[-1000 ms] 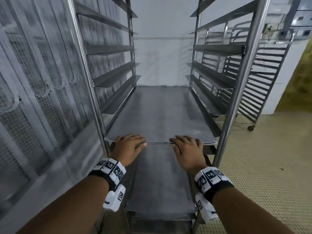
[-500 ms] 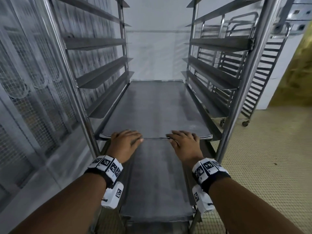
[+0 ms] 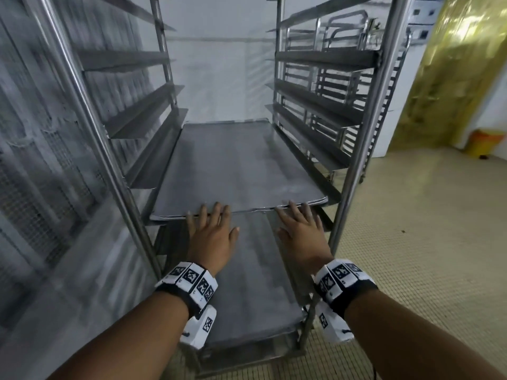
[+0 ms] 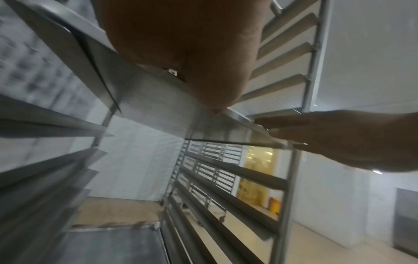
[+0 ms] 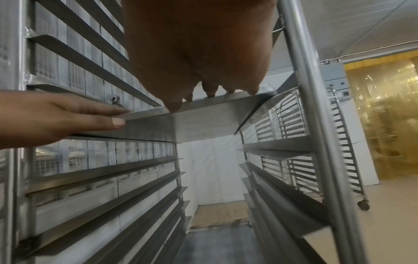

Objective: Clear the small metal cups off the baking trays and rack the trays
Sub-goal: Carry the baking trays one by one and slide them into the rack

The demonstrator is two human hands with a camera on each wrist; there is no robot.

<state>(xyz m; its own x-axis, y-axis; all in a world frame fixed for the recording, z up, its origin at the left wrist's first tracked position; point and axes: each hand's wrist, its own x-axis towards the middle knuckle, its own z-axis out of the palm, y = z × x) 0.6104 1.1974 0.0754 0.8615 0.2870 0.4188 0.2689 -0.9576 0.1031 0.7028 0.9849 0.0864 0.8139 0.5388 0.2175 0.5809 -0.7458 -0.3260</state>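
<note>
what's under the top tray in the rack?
Under the top tray, a second tray sits a few runners lower, sticking out toward the person. Its far part is covered; nothing shows on the visible part.

Left hand and right hand flat, fingers straight.

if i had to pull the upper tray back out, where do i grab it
Grip the upper tray by its near short rim, from the open front: both side edges sit in the rack's runners. Left hand and right hand fingers already touch that rim.
</note>
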